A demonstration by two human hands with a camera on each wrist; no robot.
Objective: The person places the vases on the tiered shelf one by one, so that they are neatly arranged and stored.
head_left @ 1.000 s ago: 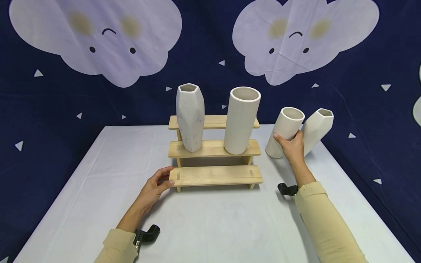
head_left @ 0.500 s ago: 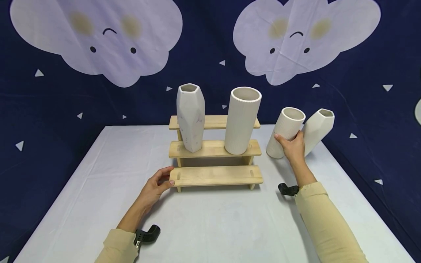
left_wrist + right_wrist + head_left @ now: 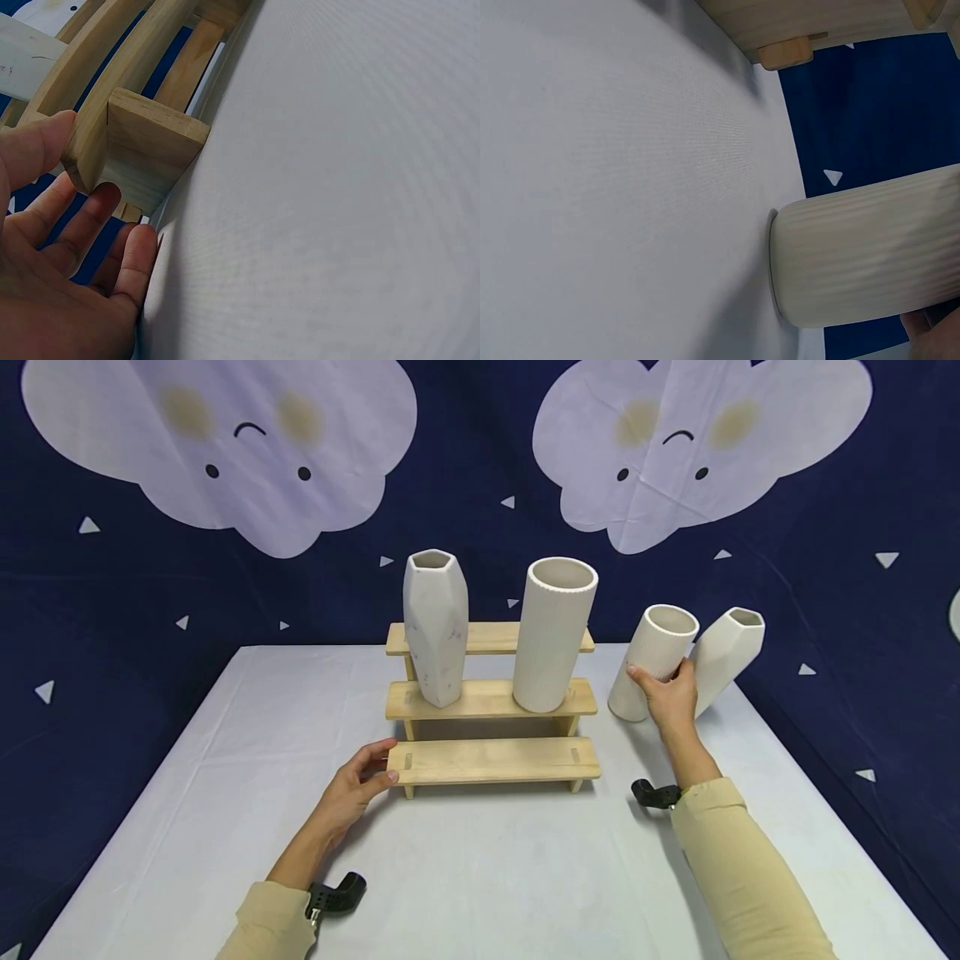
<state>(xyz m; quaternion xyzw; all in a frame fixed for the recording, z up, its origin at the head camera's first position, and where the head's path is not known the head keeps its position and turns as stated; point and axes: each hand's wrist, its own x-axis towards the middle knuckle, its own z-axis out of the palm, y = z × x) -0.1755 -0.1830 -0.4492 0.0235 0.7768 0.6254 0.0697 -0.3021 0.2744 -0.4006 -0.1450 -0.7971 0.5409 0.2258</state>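
Observation:
My left hand [image 3: 347, 793] pinches the left end of the lowest step of a three-tier wooden stand [image 3: 495, 762]. In the left wrist view, the thumb [image 3: 45, 146] lies on the board's edge and the other fingers curl loosely below. On the right, my right hand [image 3: 670, 700] grips the side of a short, ribbed white cylindrical vase [image 3: 647, 643], thumb at its front. That vase stands on the table, its base [image 3: 802, 262] at the cloth in the right wrist view. Just right of it is a white faceted vase [image 3: 726, 647], partly hidden by the hand.
The stand's middle step bears a tall marbled faceted vase [image 3: 437, 627] at left and a tall ribbed cylindrical vase [image 3: 553, 635] at right. A white cloth covers the table [image 3: 480, 868]. Behind hangs a dark blue backdrop [image 3: 472, 460] with clouds and triangles.

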